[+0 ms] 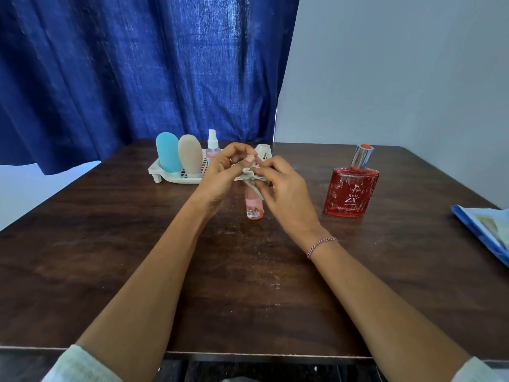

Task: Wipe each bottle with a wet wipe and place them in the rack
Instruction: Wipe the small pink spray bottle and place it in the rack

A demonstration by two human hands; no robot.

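Background: a deep blue curtain (124, 64) hangs behind the table on the left, and a pale wall (399, 78) fills the right.
Surface: a dark, scuffed wooden tabletop (110, 244) stretches away from you.
Your hands: both reach forward and meet near the middle of the tabletop.
Left hand (220, 172): its fingers are curled, the thumb is raised, and it pinches the top of a crumpled wet wipe (252, 179).
Right hand (283, 194): its fingers are curled in from the right and pinch the same wipe. A thin bracelet (321, 245) circles that wrist.
Pink bottle (254, 206): it sits directly under your hands, with its long axis upright. The base, which carries a barcode label, points down towards the tabletop. The top is hidden by the wipe and your fingers. It cannot be told whether either hand also grips the bottle.
Rack (162, 172): a white, slotted rack sits just beyond your hands on the far left of centre.
In the rack: a blue bottle (167, 155), a beige bottle (190, 155) beside it and a clear spray bottle (212, 146) of pink liquid all stand upright.
Red perfume bottle (351, 191): it stands upright on the tabletop to your right, well apart from the rack, with its silver cap pointing up.
Right edge: a blue packet (484, 230) lies flat and is partly cut off.
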